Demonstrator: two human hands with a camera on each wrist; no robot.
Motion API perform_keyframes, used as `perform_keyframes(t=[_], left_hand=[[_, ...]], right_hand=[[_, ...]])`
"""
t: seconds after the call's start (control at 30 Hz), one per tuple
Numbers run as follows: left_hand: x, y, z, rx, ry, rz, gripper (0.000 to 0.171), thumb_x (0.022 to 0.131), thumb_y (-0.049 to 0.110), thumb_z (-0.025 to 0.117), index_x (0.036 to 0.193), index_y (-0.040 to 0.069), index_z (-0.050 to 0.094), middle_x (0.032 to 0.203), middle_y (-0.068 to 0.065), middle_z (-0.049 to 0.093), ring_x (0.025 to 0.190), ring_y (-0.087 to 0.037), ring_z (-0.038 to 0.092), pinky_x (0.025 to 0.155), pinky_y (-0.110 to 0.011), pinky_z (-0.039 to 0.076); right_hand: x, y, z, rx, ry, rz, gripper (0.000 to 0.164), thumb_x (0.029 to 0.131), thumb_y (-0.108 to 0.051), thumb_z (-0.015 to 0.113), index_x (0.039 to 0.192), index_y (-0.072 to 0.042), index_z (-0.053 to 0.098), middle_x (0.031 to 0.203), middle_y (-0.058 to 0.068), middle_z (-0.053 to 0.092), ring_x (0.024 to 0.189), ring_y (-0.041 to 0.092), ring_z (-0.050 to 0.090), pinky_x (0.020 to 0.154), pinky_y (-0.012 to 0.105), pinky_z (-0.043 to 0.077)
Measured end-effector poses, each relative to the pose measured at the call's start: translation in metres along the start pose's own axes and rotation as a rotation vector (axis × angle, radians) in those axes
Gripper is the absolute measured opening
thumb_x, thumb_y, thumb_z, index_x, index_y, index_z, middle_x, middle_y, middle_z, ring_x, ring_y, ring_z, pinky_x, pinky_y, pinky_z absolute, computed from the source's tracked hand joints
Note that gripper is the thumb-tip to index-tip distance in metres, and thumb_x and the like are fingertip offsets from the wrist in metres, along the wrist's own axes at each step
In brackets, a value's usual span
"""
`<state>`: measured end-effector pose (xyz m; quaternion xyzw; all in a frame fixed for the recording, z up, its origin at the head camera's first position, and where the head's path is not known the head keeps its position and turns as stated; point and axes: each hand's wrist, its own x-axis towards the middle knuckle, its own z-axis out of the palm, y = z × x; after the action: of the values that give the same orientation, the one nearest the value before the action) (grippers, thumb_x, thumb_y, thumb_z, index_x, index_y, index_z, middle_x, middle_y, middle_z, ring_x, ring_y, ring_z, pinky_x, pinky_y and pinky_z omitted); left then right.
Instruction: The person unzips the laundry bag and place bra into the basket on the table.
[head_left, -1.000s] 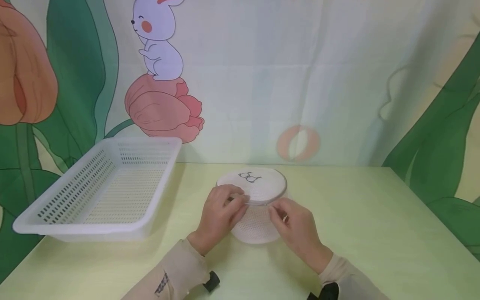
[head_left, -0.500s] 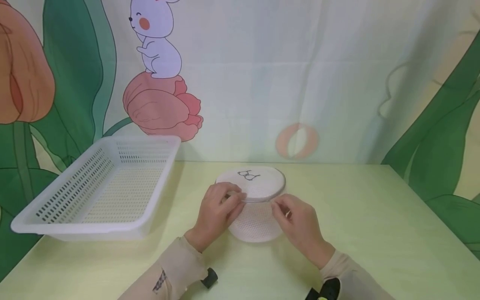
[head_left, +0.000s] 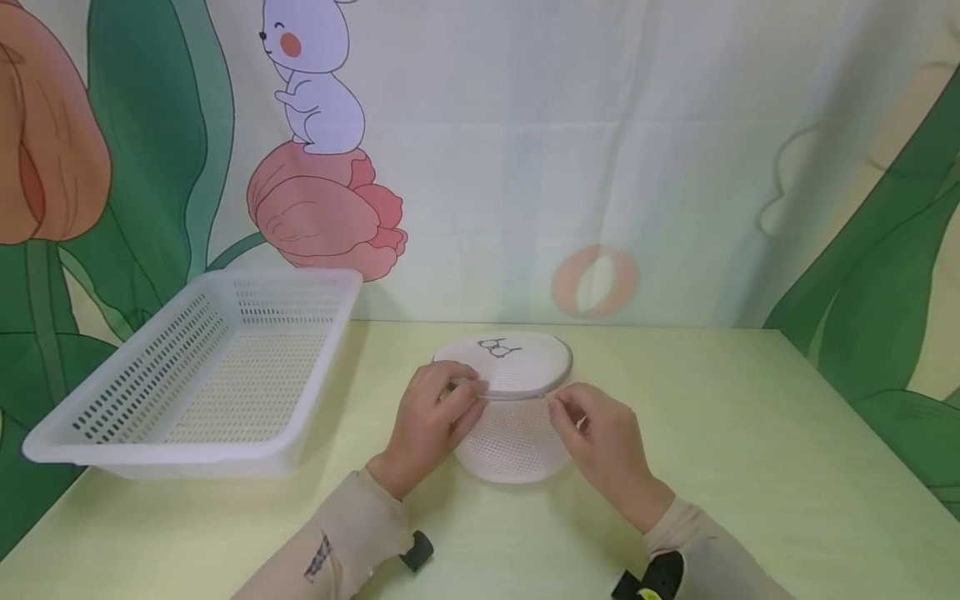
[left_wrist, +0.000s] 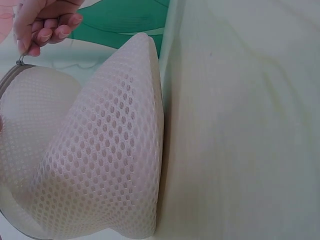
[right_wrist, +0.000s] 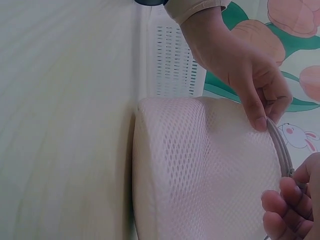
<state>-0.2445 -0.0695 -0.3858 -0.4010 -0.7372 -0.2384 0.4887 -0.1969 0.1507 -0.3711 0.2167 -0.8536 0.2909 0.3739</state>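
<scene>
A round white mesh laundry bag (head_left: 513, 450) stands on the table, with a bra outline printed on its top. A grey zipper (right_wrist: 283, 152) runs round the top's edge. On the near left of that edge my left hand (head_left: 431, 421) pinches the fabric beside the zipper. My right hand (head_left: 606, 446), at the near right, holds the zipper's pull tab between thumb and finger. The slider (left_wrist: 20, 62) shows just below those fingertips in the left wrist view. The mesh side bulges and has a fold in it. What the bag contains cannot be seen.
A white perforated plastic basket (head_left: 187, 454) stands on the left of the pale green table (head_left: 750, 450). Behind the table hangs a cloth (head_left: 487, 167) printed with a rabbit and tulips. Black straps (head_left: 660, 575) circle both sleeves.
My right hand has slid a short way to the right along the zipper edge. The left hand keeps its grip at the near left, and the bag stays about where it was.
</scene>
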Motion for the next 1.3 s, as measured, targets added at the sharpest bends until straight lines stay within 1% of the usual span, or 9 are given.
perform_keyframes(t=[0.33, 0.53, 0.8, 1.1, 1.3], left_hand=[[-0.0008, -0.0015, -0.0008, 0.006, -0.01, -0.012, 0.012, 0.082, 0.012, 0.07, 0.092, 0.008, 0.065, 0.098, -0.009, 0.063, 0.092, -0.025, 0.06, 0.08, -0.038, 0.051], [-0.0026, -0.0044, -0.0005, 0.02, -0.009, -0.026, 0.013, 0.082, 0.012, 0.071, 0.092, 0.008, 0.064, 0.098, -0.009, 0.063, 0.093, -0.025, 0.061, 0.082, -0.038, 0.051], [-0.0017, -0.0045, -0.0018, 0.018, -0.011, -0.033, 0.014, 0.081, 0.012, 0.071, 0.092, 0.008, 0.064, 0.099, -0.009, 0.063, 0.093, -0.025, 0.061, 0.083, -0.037, 0.052], [-0.0023, -0.0048, -0.0026, 0.019, -0.04, -0.057, 0.015, 0.081, 0.01, 0.072, 0.093, 0.007, 0.063, 0.098, -0.009, 0.063, 0.095, -0.025, 0.06, 0.085, -0.037, 0.051], [-0.0026, -0.0081, -0.0019, 0.017, -0.014, -0.046, 0.016, 0.079, 0.009, 0.073, 0.093, 0.006, 0.064, 0.097, -0.009, 0.063, 0.094, -0.025, 0.06, 0.084, -0.037, 0.051]], right_hand=[[0.0016, -0.0009, -0.0028, -0.005, 0.005, 0.004, 0.006, 0.082, -0.004, 0.068, 0.08, -0.007, 0.065, 0.067, -0.001, 0.063, 0.06, 0.005, 0.055, 0.052, 0.017, 0.046], [0.0023, -0.001, -0.0045, -0.003, 0.002, 0.01, 0.006, 0.082, -0.003, 0.068, 0.079, -0.007, 0.064, 0.067, -0.001, 0.062, 0.06, 0.005, 0.055, 0.052, 0.017, 0.046], [0.0029, -0.0006, -0.0046, -0.022, -0.004, 0.027, 0.006, 0.083, -0.004, 0.068, 0.08, -0.008, 0.064, 0.067, -0.001, 0.062, 0.061, 0.005, 0.054, 0.052, 0.018, 0.046], [0.0032, 0.0005, -0.0053, -0.027, 0.007, 0.024, 0.005, 0.082, -0.004, 0.068, 0.08, -0.007, 0.064, 0.067, 0.0, 0.063, 0.06, 0.006, 0.055, 0.052, 0.018, 0.046], [0.0048, 0.0022, -0.0069, -0.019, 0.028, 0.02, 0.005, 0.082, -0.004, 0.067, 0.079, -0.006, 0.065, 0.066, 0.0, 0.063, 0.059, 0.007, 0.056, 0.052, 0.019, 0.047]])
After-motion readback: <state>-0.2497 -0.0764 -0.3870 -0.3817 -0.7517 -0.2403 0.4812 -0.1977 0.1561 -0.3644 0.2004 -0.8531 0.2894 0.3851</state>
